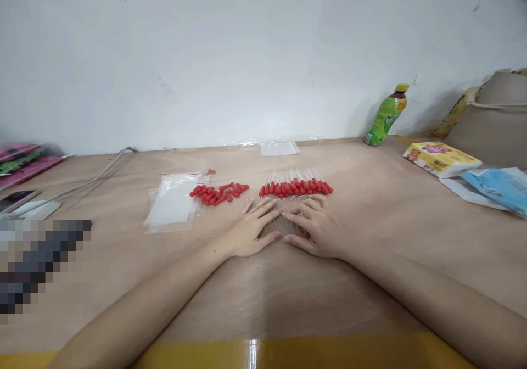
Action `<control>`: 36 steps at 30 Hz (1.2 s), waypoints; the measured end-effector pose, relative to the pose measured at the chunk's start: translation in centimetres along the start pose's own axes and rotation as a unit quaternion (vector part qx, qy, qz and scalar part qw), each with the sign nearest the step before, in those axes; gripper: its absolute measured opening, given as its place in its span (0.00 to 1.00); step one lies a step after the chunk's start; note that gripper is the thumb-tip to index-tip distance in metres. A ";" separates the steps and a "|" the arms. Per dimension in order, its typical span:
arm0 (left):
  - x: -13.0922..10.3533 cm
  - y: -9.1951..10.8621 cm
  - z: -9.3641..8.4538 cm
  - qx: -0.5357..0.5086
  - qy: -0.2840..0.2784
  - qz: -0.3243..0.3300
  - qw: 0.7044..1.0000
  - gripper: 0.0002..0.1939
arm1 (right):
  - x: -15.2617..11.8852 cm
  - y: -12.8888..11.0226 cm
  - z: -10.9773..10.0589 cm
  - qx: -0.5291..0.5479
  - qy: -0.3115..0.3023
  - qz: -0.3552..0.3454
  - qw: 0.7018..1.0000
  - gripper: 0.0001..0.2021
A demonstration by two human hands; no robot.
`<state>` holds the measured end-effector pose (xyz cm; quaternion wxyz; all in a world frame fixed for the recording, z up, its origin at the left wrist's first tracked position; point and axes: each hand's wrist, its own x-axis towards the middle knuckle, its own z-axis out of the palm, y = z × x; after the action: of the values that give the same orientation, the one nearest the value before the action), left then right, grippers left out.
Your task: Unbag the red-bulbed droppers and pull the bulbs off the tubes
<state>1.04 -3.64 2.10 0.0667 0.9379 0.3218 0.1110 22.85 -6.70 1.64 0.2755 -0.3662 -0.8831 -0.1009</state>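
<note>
In the middle of the table lies a row of red rubber bulbs point(294, 187), packed side by side, with thin clear tubes point(294, 174) reaching away behind them. More thin clear tubes lie on the near side, partly under my hands; together they look like droppers. My left hand point(255, 229) rests flat with fingers spread over the left part of these near tubes. Mirroring it, my right hand point(313, 226) lies spread over their right part. The fingertips of both hands almost meet. To the left is a loose pile of red rubber bulbs point(209, 194).
Clear plastic bags point(171, 207) are stacked at the left, and another bag point(280, 148) lies by the wall. A green bottle point(386, 115), a yellow tissue pack point(442, 158) and a blue packet point(496, 185) are at the right. A cable point(96, 178) and phone point(18, 200) lie left.
</note>
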 end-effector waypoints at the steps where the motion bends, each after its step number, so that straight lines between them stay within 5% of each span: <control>1: 0.0 -0.2 -0.1 -0.002 -0.004 0.010 1.000 0.27 | -0.1 0.1 -0.1 0.006 -0.002 0.000 1.000 0.21; 10: -0.2 -1.9 -1.3 -0.013 -0.053 0.087 0.995 0.28 | -0.5 1.2 0.6 0.027 0.011 0.002 1.000 0.19; 13: -0.1 -1.9 -1.3 -0.021 -0.028 0.096 0.995 0.28 | -0.3 1.2 1.2 0.014 0.028 0.005 0.999 0.20; 19: 1.7 -2.7 -1.0 0.028 0.208 -0.085 0.974 0.14 | 0.1 0.7 1.2 0.020 0.039 0.017 0.999 0.21; 26: 4.1 -4.3 -0.4 0.127 0.203 -0.162 0.957 0.13 | -0.4 0.8 0.7 0.015 0.079 0.036 0.996 0.12; 36: 4.0 -3.6 0.0 0.078 0.268 -0.274 0.920 0.09 | -0.6 0.9 1.1 0.009 0.122 0.041 0.992 0.07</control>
<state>1.98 1.70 2.05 -0.0680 0.7503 0.5797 0.3103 23.36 -6.01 0.37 0.3885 -0.3848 -0.8278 -0.1254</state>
